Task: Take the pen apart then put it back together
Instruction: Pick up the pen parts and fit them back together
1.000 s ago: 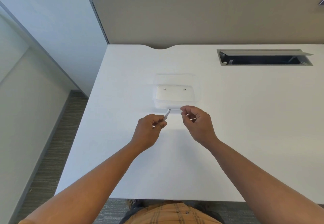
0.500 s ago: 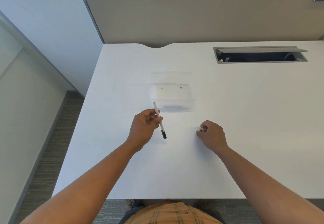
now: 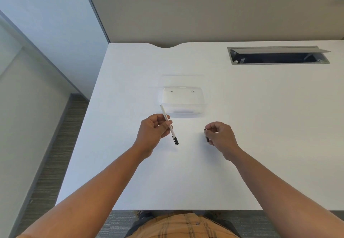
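Observation:
A slim white pen (image 3: 168,124) with a black cap at its near end is pinched in my left hand (image 3: 153,132), slanting from far left to near right above the white desk (image 3: 260,126). My right hand (image 3: 220,138) hovers to the right of it, fingers curled around a small dark pen part (image 3: 207,138) that peeks out at its left side; most of that piece is hidden by the fingers. The two hands are apart.
A clear plastic tray (image 3: 183,101) lies on the desk just beyond my hands. An open grey cable hatch (image 3: 279,55) is set into the desk at the far right. A beige partition (image 3: 214,12) stands behind. The desk's left edge drops to carpet.
My left hand turned the pen so the capped end points toward me. My right hand pulled away to the right, closed on a small dark piece.

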Available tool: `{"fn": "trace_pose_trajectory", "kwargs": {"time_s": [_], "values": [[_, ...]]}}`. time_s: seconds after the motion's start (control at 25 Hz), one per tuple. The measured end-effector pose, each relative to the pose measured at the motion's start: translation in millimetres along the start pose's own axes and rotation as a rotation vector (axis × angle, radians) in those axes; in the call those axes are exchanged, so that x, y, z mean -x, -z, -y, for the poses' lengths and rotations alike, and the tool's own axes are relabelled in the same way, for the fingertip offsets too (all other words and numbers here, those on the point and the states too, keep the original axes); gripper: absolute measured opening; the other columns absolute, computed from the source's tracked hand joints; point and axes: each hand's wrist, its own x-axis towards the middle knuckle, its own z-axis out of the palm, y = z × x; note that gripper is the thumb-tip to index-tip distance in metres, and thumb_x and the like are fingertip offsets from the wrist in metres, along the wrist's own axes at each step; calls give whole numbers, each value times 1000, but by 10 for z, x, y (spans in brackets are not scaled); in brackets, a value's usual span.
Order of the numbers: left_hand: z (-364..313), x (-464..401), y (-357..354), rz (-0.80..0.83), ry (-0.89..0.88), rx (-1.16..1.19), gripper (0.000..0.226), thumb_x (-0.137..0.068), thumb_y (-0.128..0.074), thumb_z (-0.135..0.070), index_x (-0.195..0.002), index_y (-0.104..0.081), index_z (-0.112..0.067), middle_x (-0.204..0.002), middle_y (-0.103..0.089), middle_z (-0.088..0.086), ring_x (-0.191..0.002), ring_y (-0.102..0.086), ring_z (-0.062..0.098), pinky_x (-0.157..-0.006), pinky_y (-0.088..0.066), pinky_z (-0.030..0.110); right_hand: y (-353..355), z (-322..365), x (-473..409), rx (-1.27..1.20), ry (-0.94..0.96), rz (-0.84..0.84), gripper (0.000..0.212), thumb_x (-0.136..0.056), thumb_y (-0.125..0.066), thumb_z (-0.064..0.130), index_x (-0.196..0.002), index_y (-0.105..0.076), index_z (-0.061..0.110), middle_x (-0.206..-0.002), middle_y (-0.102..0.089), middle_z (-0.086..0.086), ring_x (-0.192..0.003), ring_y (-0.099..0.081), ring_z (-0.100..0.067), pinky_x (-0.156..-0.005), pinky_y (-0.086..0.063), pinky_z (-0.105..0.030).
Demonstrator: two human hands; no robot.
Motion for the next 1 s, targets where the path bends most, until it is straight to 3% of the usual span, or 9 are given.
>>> {"fn": "trace_pose_trajectory", "kwargs": {"time_s": [0.08,0.2,0.4,0.64,0.88,1.0], "values": [[-18,-3,-19,3,15,17,13,-90,-73,-9,-103,-73,-12,-96,-74,11,-88,-74,18,-78,-59,28,-16,161,28,-218,-31,82,7,-92,-66,5,-94,-68,11,-83,-65,-6,-68,-69,-19,-65,-61,-31],[-45,-14,-24,11,39,9,14,-91,-71,-7,-105,-73,-11,-99,-73,14,-87,-74,19,-77,-59,27,-46,408,66,-314,18,165,10,-94,-65,4,-97,-69,13,-88,-65,-3,-73,-72,-17,-67,-59,-30],[-64,-29,-14,67,-3,-172,15,-92,-71,-10,-103,-76,-19,-94,-70,8,-83,-73,18,-80,-60,29,-103,738,83,-247,190,189,24,-86,-69,-5,-101,-73,12,-86,-71,11,-74,-65,-8,-73,-55,-24],[-96,-37,-36,95,-35,-396,15,-93,-71,-18,-100,-78,-30,-92,-72,0,-79,-67,14,-84,-60,35,-128,824,105,-175,281,190,18,-89,-69,1,-94,-77,17,-81,-74,11,-69,-59,-4,-71,-48,-22],[-132,-8,-42,110,-51,-518,15,-93,-70,-24,-102,-78,-34,-85,-72,-14,-71,-61,4,-71,-52,23,-124,828,106,-125,335,169,16,-90,-69,6,-93,-77,19,-83,-78,12,-75,-64,-7,-72,-49,-22],[-135,2,-42,116,-40,-535,16,-94,-70,-25,-101,-78,-36,-80,-72,-12,-68,-58,9,-64,-49,23,-110,820,99,-57,362,159,16,-91,-68,8,-91,-77,21,-86,-78,9,-73,-64,-2,-66,-46,-14]]}}
